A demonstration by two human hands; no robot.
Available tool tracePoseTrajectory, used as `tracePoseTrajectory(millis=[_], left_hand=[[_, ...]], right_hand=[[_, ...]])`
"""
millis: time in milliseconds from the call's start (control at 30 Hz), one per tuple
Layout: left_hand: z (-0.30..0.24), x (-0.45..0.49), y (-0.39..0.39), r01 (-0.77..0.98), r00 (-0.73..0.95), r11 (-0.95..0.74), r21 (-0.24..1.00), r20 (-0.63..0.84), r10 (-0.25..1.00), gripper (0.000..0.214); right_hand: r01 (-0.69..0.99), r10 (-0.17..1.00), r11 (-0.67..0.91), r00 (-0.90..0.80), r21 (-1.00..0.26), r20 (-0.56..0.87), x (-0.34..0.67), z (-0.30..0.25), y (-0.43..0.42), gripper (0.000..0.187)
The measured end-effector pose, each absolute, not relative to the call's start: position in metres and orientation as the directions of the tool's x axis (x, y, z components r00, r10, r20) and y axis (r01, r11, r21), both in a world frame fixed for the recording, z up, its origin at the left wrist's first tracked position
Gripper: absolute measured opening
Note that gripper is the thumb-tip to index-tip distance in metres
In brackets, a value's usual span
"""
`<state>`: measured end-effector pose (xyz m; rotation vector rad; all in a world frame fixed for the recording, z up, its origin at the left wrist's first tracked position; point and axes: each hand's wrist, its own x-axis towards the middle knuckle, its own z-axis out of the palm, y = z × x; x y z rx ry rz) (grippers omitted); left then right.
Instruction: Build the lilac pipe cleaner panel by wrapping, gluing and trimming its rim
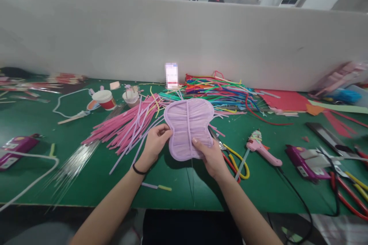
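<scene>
A light purple butterfly shape (178, 120), pleated and edged with pipe cleaner, is held up over the table in front of me. A purple strip runs down its middle, and thin wires hang below it. My left hand (156, 139) pinches its left edge between thumb and fingers. On the lower right, my right hand (211, 155) grips it with the thumb on the front; the other fingers are mostly hidden behind. Beyond it and to the left lies a bundle of pink pipe cleaners (123, 124), with several purple ones across it.
Multicoloured pipe cleaners (218, 92) are heaped at the back. On the right lie a pink glue gun (263, 151), yellow-handled scissors (240, 162), a purple power strip (306, 162) and red paper (283, 101). A paper cup (105, 99) and thin wires (74, 168) are left. A grey partition (172, 34) stands behind.
</scene>
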<state>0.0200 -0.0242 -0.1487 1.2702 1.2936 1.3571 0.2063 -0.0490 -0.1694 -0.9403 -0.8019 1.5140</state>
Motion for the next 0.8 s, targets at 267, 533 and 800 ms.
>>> tracePoseTrajectory(millis=[267, 533, 800], left_hand=[[-0.145, 0.018, -0.026, 0.103, -0.15, -0.149, 0.983, 0.164, 0.975, 0.027], [-0.146, 0.022, -0.026, -0.03, -0.101, -0.083, 0.996, 0.079, 0.992, 0.018], [-0.145, 0.021, -0.035, -0.244, 0.006, -0.108, 0.964, 0.113, 0.994, 0.018]], right_hand=[[-0.461, 0.989, -0.146, -0.051, -0.875, -0.138, 0.208, -0.164, -0.051, 0.038], [-0.434, 0.989, -0.15, -0.054, -0.889, -0.141, 0.21, -0.164, -0.052, 0.04], [-0.555, 0.977, -0.206, -0.064, -0.806, -0.205, 0.213, -0.157, -0.054, 0.041]])
